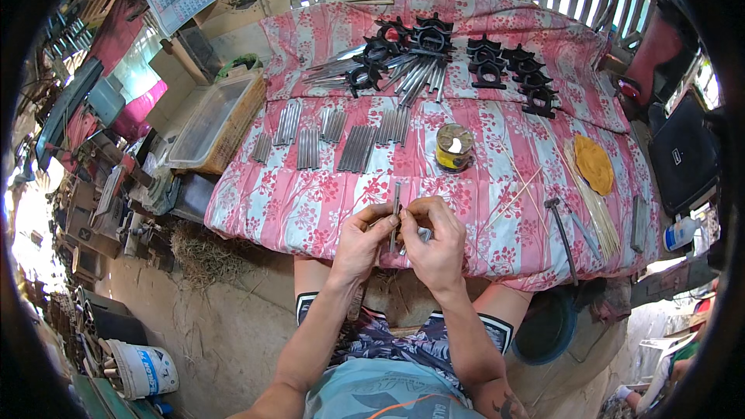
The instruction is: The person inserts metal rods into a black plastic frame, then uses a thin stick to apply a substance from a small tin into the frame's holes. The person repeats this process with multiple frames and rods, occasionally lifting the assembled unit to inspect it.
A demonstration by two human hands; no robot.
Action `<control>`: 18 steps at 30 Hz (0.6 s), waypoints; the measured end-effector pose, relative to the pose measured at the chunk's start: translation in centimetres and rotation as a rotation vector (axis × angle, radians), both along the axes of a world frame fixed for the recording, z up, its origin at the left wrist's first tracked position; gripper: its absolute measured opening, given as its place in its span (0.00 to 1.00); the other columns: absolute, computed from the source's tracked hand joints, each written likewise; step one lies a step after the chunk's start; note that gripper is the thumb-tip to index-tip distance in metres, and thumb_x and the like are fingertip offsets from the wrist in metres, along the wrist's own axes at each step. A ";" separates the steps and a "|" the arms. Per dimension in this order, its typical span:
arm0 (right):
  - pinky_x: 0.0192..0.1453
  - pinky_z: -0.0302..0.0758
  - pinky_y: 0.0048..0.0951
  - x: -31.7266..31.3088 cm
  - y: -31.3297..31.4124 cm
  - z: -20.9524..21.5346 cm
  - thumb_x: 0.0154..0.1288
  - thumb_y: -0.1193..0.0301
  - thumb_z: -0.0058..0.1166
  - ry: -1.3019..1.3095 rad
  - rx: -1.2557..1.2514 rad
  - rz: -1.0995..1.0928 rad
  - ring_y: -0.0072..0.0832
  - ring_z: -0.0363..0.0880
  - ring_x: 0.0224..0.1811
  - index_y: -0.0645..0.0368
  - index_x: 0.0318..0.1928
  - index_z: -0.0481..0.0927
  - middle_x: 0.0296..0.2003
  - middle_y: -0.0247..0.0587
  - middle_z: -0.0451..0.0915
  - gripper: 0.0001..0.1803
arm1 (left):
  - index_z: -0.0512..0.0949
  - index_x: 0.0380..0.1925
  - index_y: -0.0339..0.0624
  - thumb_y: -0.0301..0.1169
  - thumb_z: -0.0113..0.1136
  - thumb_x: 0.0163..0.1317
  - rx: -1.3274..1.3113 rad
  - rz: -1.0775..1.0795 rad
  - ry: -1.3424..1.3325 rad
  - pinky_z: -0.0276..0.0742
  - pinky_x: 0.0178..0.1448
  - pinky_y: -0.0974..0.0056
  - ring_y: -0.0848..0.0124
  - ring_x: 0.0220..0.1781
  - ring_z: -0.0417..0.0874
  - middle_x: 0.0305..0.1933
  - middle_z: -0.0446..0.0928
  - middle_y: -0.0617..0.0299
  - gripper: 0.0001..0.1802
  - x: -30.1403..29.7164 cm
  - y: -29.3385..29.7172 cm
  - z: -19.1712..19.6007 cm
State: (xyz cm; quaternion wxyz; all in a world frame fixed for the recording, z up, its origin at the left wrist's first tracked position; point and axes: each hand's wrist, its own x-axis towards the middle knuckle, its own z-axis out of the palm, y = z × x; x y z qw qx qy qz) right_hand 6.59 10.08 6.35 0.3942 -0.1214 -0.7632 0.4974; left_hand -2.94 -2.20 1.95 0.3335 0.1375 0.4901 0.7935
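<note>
At the near edge of the cloth-covered table, my left hand (362,242) is closed with thumb and fingertips around a thin metal tube (397,191) that points away from me. My right hand (436,242) meets it at the same spot, its fingers pinched together. A small dark piece shows between the fingertips, too small to name. More shiny metal shows partly hidden beneath my right hand. Beyond the hands lie sorted bundles of cut metal tubes (358,149), in short and longer lengths. A round tin (455,147) with a dark label stands to their right.
Black ring-shaped brackets (489,70) and long metal rods (419,77) lie at the back. On the right are a hammer (562,240), thin sticks (601,209) and a yellow cloth (594,164). A plastic-lidded basket (250,112) stands left; a dark basin (545,326) sits below the table.
</note>
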 end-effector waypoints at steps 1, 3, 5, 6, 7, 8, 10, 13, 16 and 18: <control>0.37 0.85 0.29 0.0 0.0 0.0 0.69 0.83 0.63 -0.007 -0.014 0.005 0.27 0.87 0.34 0.69 0.41 0.81 0.35 0.43 0.83 0.04 | 0.82 0.58 0.29 0.25 0.67 0.74 -0.012 0.003 0.013 0.84 0.54 0.68 0.74 0.49 0.87 0.50 0.87 0.57 0.16 0.1 0.0 0.3; 0.38 0.84 0.30 -0.1 0.0 0.1 0.69 0.82 0.64 -0.014 -0.032 0.010 0.27 0.87 0.34 0.69 0.41 0.81 0.36 0.44 0.83 0.04 | 0.82 0.57 0.28 0.25 0.68 0.73 -0.086 -0.016 0.082 0.84 0.57 0.67 0.74 0.51 0.87 0.52 0.87 0.57 0.16 0.1 -0.3 1.0; 0.38 0.84 0.30 -0.2 0.0 0.1 0.70 0.81 0.64 -0.003 -0.043 0.002 0.27 0.87 0.35 0.69 0.41 0.81 0.36 0.44 0.84 0.05 | 0.83 0.57 0.28 0.25 0.68 0.73 -0.148 -0.018 0.189 0.84 0.58 0.67 0.74 0.52 0.87 0.52 0.87 0.58 0.16 0.4 -0.5 1.6; 0.38 0.84 0.30 -0.3 0.1 0.0 0.70 0.81 0.64 0.000 -0.071 0.011 0.26 0.87 0.35 0.69 0.41 0.81 0.36 0.44 0.84 0.05 | 0.83 0.57 0.28 0.26 0.68 0.74 -0.173 -0.008 0.265 0.83 0.59 0.67 0.75 0.52 0.87 0.53 0.87 0.58 0.16 0.7 -0.5 1.8; 0.38 0.83 0.30 -0.5 0.1 0.0 0.70 0.80 0.64 0.013 -0.104 0.014 0.25 0.86 0.36 0.69 0.42 0.81 0.36 0.43 0.85 0.05 | 0.83 0.57 0.28 0.26 0.68 0.74 -0.188 -0.002 0.341 0.83 0.60 0.67 0.75 0.52 0.87 0.53 0.87 0.58 0.16 0.9 -0.6 1.9; 0.38 0.82 0.29 -0.6 0.2 -0.2 0.70 0.80 0.64 0.026 -0.148 0.028 0.25 0.86 0.36 0.69 0.42 0.81 0.36 0.43 0.85 0.04 | 0.83 0.58 0.29 0.27 0.68 0.75 -0.212 -0.004 0.374 0.83 0.60 0.67 0.75 0.52 0.87 0.53 0.87 0.58 0.16 0.9 -0.6 2.0; 0.41 0.83 0.34 -0.6 0.4 -0.6 0.69 0.79 0.64 -0.030 -0.143 0.019 0.32 0.87 0.36 0.68 0.42 0.82 0.36 0.46 0.86 0.05 | 0.83 0.58 0.29 0.29 0.67 0.76 -0.239 -0.010 0.441 0.83 0.60 0.66 0.75 0.52 0.86 0.53 0.87 0.58 0.17 0.7 -0.6 1.9; 0.44 0.84 0.36 -0.8 0.4 -1.7 0.69 0.78 0.64 -0.082 -0.187 0.047 0.35 0.88 0.36 0.67 0.42 0.82 0.35 0.47 0.86 0.06 | 0.83 0.57 0.29 0.30 0.66 0.77 -0.095 0.012 0.125 0.83 0.61 0.66 0.75 0.52 0.86 0.52 0.87 0.59 0.17 -0.6 -0.1 1.3; 0.48 0.84 0.35 -1.6 0.4 -2.9 0.70 0.77 0.64 -0.125 -0.293 0.114 0.33 0.88 0.40 0.67 0.45 0.83 0.37 0.47 0.87 0.07 | 0.84 0.55 0.30 0.31 0.66 0.77 -0.087 0.011 0.098 0.82 0.56 0.68 0.76 0.48 0.85 0.49 0.87 0.61 0.15 -2.2 0.5 0.7; 0.50 0.83 0.31 -2.2 1.1 -3.5 0.72 0.77 0.63 -0.132 -0.330 0.105 0.29 0.87 0.42 0.67 0.49 0.83 0.41 0.43 0.86 0.09 | 0.86 0.49 0.32 0.31 0.67 0.76 -0.164 0.039 0.139 0.80 0.47 0.69 0.79 0.43 0.83 0.44 0.87 0.65 0.12 -3.1 0.6 0.6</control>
